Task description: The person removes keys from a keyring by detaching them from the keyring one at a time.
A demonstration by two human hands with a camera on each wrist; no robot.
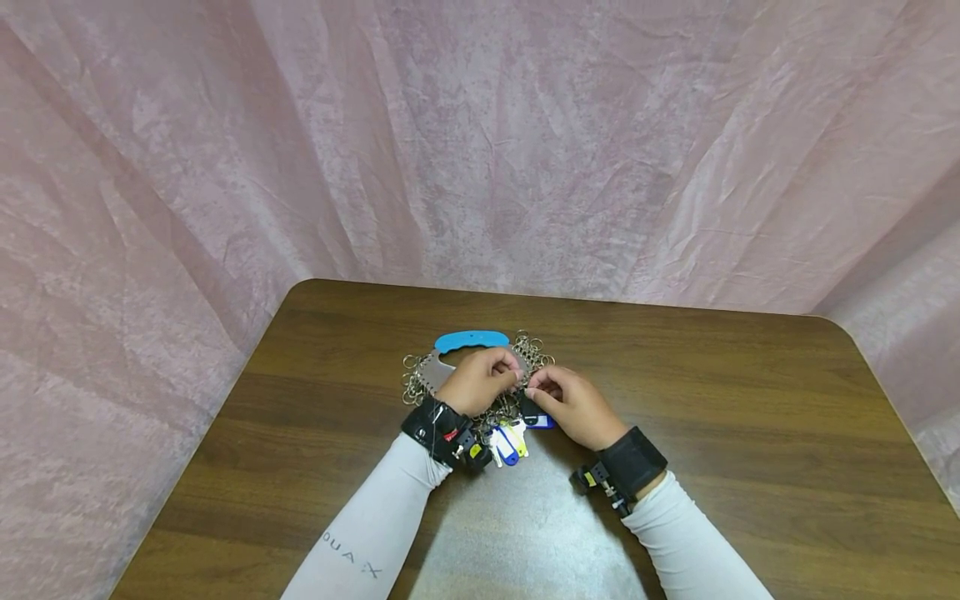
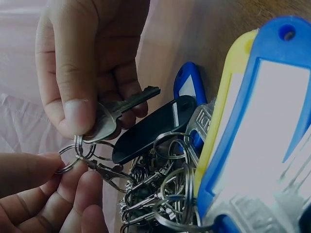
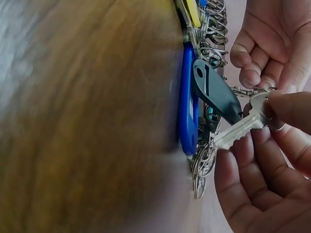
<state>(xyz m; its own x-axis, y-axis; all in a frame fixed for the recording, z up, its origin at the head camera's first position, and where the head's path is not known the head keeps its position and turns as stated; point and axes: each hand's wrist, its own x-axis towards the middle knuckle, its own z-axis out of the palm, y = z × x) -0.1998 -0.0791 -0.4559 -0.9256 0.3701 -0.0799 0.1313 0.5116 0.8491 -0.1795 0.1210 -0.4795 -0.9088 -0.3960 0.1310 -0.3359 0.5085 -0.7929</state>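
My left hand (image 1: 480,382) pinches a split key ring (image 2: 65,168) clipped to a small metal snap hook (image 2: 108,170). A silver key (image 3: 243,127) is between the thumb and fingers of my right hand (image 1: 581,407), its head right at the ring and its blade pointing away from the fingertips. Close beside the key lies a black key tag (image 2: 154,130). Below both hands is a metal key holder plate (image 1: 431,372) with a light blue handle (image 1: 471,340), its edge lined with rings and hooks. My left hand covers part of the plate.
Blue (image 2: 277,87) and yellow key tags (image 2: 228,97) with keys hang at the holder's near side. Another blue tag (image 3: 187,102) lies by the black one. All this is on a brown wooden table (image 1: 750,400), with a pink curtain (image 1: 525,150) behind.
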